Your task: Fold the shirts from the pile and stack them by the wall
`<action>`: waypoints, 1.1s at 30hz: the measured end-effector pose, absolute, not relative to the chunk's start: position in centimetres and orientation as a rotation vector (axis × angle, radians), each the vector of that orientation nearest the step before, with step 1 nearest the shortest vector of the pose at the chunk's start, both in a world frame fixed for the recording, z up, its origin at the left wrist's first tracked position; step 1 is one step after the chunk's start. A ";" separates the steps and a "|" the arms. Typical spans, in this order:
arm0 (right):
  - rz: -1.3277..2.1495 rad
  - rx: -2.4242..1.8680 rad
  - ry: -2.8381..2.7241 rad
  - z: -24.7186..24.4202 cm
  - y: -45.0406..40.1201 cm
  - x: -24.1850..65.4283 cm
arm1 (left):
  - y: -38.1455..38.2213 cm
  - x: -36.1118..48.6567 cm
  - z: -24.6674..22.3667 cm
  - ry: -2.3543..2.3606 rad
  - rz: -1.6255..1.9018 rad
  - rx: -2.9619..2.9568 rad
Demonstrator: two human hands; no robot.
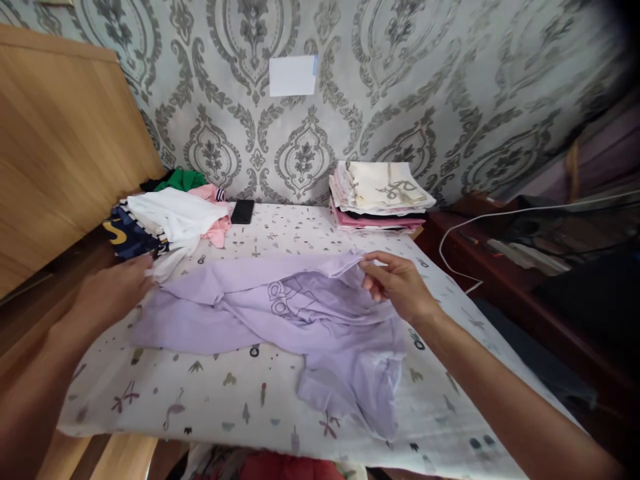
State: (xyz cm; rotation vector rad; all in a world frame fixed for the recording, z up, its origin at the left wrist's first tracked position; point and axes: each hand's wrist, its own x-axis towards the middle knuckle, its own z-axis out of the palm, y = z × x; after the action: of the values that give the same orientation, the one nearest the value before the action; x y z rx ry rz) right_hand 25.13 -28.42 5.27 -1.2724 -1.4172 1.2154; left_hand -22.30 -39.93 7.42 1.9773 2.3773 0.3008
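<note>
A crumpled lilac T-shirt with black outline print on its front is spread across the patterned white sheet. At its right end my right hand pinches the upper edge between thumb and fingers, slightly lifted. Over at the left end my left hand is closed around the shirt's corner. That hand is a little blurred, and its fingertips are partly hidden. Just behind it hangs a white garment's sleeve.
A loose heap of clothes lies back left, beside a black phone. Folded clothes are stacked back right. A wooden cabinet borders the left, and a white cable trails over dark furniture at right.
</note>
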 end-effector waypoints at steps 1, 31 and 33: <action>1.218 -1.254 -1.381 5.7 -28.2 24.8 | -39.8 -20.7 7.0 2.325 0.265 2.030; 0.372 -1.691 -1.871 -1.4 -25.6 31.0 | -36.0 -17.1 0.8 2.053 0.312 2.278; 0.359 -1.797 -1.840 -1.8 -28.9 31.8 | -36.6 -16.9 0.0 1.975 0.353 2.296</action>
State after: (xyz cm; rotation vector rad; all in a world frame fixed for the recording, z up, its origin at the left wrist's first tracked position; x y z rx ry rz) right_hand 31.81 -28.86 -1.82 -1.7966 -1.8405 0.3586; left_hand -16.85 -36.63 0.01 2.2960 1.9754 0.3531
